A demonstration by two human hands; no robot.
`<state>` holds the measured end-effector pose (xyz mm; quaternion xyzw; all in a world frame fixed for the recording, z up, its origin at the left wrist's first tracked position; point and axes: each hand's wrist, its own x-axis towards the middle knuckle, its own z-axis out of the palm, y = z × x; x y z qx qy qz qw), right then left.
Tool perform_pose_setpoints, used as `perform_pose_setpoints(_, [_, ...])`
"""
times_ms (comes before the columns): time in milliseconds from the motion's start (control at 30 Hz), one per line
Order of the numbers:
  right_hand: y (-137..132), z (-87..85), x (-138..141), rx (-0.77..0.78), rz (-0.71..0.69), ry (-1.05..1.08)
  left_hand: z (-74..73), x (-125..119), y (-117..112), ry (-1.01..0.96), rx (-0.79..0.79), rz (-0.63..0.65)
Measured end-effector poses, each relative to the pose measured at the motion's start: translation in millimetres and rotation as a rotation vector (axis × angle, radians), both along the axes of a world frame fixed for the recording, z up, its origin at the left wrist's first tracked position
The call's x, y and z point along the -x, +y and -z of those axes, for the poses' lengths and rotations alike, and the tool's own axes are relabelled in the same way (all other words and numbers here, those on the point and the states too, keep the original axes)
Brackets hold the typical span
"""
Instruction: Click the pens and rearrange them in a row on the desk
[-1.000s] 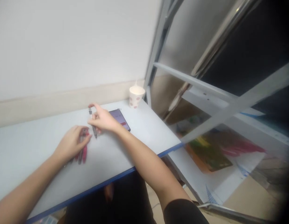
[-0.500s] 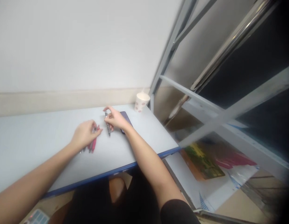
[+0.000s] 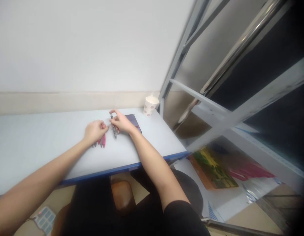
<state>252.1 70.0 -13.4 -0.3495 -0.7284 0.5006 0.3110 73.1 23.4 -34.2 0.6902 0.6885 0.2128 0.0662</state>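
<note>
My right hand (image 3: 121,123) is closed around a dark pen (image 3: 114,132), held upright-tilted over the white table (image 3: 44,147). My left hand (image 3: 94,131) rests curled on the table just left of it, fingers closed over several pink and dark pens (image 3: 102,142) that stick out below the palm. The fingertips of both hands nearly meet. A dark phone (image 3: 134,121) lies flat behind my right hand.
A paper cup with red dots (image 3: 150,105) stands at the table's back right corner by a grey metal rack (image 3: 216,91). The table has a blue front edge (image 3: 122,168). A colourful board (image 3: 213,168) lies on the floor at right.
The view has shifted, so hands sit higher and farther. My left hand has drawn closer to the right hand with the pens under it. The right hand still holds the dark pen.
</note>
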Motion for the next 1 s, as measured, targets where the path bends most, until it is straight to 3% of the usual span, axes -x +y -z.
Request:
perform_pose_setpoints(267, [-2.5,5.3,12.9,-0.081,0.036,-0.044,1.5,1.9,16.0,0.029,0.016,-0.012])
perform_pose_setpoints(367, [-1.2,11.5,18.6,-0.115,0.129,-0.105,2.0,2.3,19.4,0.018,0.0,-0.009])
perform_pose_setpoints(600, [2.6,15.5,18.0,-0.125,0.132,-0.13,0.8,0.4,17.7,0.011,-0.016,-0.007])
perform_pose_setpoints(767, [5.6,13.8,13.1,-0.191,0.233,-0.09,0.7,-3.7,16.0,0.071,0.014,-0.011])
perform_pose_setpoints(1000, [6.7,18.5,8.5,-0.087,0.14,-0.139,-6.8,-7.6,20.8,0.181,0.085,-0.051])
